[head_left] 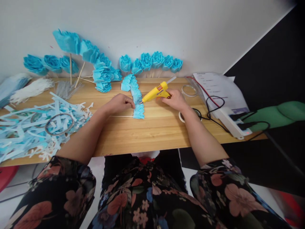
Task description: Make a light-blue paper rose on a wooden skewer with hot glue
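Observation:
A yellow glue gun point(156, 92) is held in my right hand point(175, 99), its nozzle pointing left and down onto a blue ruffled paper strip point(136, 92). The strip runs from near the back of the table toward me and lies flat at its near end. My left hand point(120, 104) is at the strip's left edge with its fingers closed; whatever is between the fingertips is hidden. A thin stick point(121, 116) lies by the strip's near end, pointing left.
Blue paper flowers point(157, 59) line the wall, some on sticks. Paper scraps point(47, 127) cover the left side of the wooden table point(143, 136). A power strip point(232, 122), black cables, tape rolls point(189, 91) and printed sheets point(219, 90) lie at the right.

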Demonstrator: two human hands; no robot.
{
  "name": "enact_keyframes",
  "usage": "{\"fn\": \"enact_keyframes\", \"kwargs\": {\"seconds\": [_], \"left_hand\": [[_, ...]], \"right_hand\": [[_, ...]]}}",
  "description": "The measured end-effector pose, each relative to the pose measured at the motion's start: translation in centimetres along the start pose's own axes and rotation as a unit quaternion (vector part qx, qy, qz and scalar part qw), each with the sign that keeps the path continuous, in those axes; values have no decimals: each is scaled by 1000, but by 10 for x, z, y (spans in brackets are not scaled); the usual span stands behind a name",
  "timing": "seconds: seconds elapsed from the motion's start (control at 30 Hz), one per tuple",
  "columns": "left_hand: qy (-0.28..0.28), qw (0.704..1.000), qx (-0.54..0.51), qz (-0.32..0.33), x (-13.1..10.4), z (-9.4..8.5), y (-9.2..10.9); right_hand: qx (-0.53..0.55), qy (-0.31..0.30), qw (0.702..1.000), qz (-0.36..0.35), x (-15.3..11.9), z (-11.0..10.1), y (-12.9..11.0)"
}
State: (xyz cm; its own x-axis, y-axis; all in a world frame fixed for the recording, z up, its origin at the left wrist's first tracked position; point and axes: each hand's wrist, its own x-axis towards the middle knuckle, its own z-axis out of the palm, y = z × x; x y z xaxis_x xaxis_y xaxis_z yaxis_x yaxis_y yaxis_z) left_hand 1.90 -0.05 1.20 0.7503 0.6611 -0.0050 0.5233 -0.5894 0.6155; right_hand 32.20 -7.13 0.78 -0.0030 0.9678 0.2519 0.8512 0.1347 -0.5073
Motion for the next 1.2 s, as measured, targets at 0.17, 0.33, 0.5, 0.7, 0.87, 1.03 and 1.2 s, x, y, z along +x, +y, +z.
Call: {"fn": "enact_keyframes", "kwargs": {"seconds": [0.17,0.33,0.5,0.7,0.87,1.03,1.2], "left_hand": [[-3,1000,-2,1,0,1,0],[-2,1000,-6,2,1,1,-2],[-1,1000,-7,1,1,1,-1],[-4,1000,1,-6,1,1,-2],[-2,1000,-7,12,1,1,-3],[0,1000,-4,7,1,1,-3],[4,1000,4,1,1,1,-2]], "right_hand": [[-68,-65,995,-27,-2,-4,-11],[-78,-53,995,-22,0,-2,-6],[-45,19,999,-7,3,4,8],[-7,30,999,-10,1,6,9],[-85,-21,996,-26,0,4,5],[-99,-37,994,-23,-1,1,1],[-97,-37,994,-19,-1,0,-1]]}}
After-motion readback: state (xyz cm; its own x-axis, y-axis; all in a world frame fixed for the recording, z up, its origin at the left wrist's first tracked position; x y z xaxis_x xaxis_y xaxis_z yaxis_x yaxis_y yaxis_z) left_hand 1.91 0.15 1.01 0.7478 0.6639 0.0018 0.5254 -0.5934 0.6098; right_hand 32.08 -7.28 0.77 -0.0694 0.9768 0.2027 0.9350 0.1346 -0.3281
